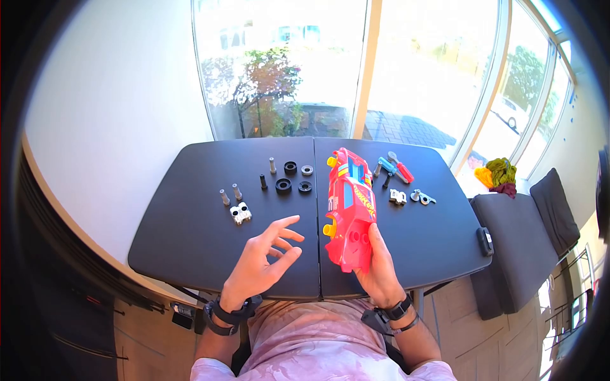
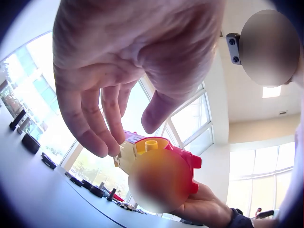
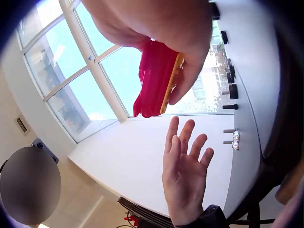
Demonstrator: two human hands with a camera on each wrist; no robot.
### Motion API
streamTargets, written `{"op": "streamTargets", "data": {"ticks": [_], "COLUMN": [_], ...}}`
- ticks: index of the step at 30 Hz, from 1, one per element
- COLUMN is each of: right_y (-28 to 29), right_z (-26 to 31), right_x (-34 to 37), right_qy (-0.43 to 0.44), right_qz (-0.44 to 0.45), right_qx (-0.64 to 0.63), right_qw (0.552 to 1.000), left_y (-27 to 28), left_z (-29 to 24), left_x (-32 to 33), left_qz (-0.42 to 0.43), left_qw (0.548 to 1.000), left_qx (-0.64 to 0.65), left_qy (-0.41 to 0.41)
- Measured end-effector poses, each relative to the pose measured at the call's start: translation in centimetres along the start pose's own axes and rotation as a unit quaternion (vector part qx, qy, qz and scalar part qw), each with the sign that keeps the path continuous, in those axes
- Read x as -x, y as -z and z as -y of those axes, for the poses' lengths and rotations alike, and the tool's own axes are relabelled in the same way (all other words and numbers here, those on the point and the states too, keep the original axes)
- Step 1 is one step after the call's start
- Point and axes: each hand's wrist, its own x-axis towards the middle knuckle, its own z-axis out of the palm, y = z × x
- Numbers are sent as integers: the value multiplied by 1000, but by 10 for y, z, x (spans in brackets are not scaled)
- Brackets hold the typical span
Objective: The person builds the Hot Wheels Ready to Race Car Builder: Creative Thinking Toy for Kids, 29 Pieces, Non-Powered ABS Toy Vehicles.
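Note:
A red toy car body (image 1: 351, 209) with yellow stubs on its side is raised over the table, tilted, in the right hand (image 1: 379, 270). That hand grips its near end, thumb on top, in the head view. The left hand (image 1: 264, 257) holds nothing; its fingers are loosely bent, a short way left of the car. In the right wrist view the red car (image 3: 159, 78) shows a yellow strip along its edge. The left wrist view has a yellow stub (image 2: 151, 145) below the left fingers, with part of the car blurred.
On the black table (image 1: 190, 254) lie black wheels (image 1: 283, 185), grey rings (image 1: 307, 170), several bolts (image 1: 272, 165) and a chrome engine piece (image 1: 241, 213). Right of the car are a blue-handled tool (image 1: 387, 165), a red-handled screwdriver (image 1: 404, 172), a white part (image 1: 398, 197) and a grey part (image 1: 422, 197).

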Motion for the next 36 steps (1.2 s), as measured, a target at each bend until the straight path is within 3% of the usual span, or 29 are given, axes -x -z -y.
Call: {"op": "streamTargets", "data": {"ticks": [10, 15, 20, 24, 28, 31, 36], "right_y": [26, 27, 27, 25, 24, 21, 22], "right_z": [-17, -19, -22, -21, -19, -17, -15], "right_x": [-13, -14, -14, -11, -10, -9, -9], "right_qy": [-11, -12, -11, -19, -27, -31, -35], "right_qz": [-54, -52, -59, -77, -67, -63, -42], "right_qx": [-38, -51, -48, -55, -42, -46, -53], "right_qw": [998, 997, 997, 995, 997, 996, 997], "left_y": [53, 73, 62, 42, 26, 27, 34], "left_z": [-11, -12, 42, 107, 117, 127, 128], "left_x": [-32, -92, -154, -180, -184, -185, -176], "left_qz": [-112, -50, 26, 43, 61, 68, 58], "left_qw": [993, 984, 923, 901, 885, 876, 888], "left_qx": [5, -165, -384, -431, -462, -477, -455], "left_qy": [-30, -39, -18, -33, -4, -33, -39]}}
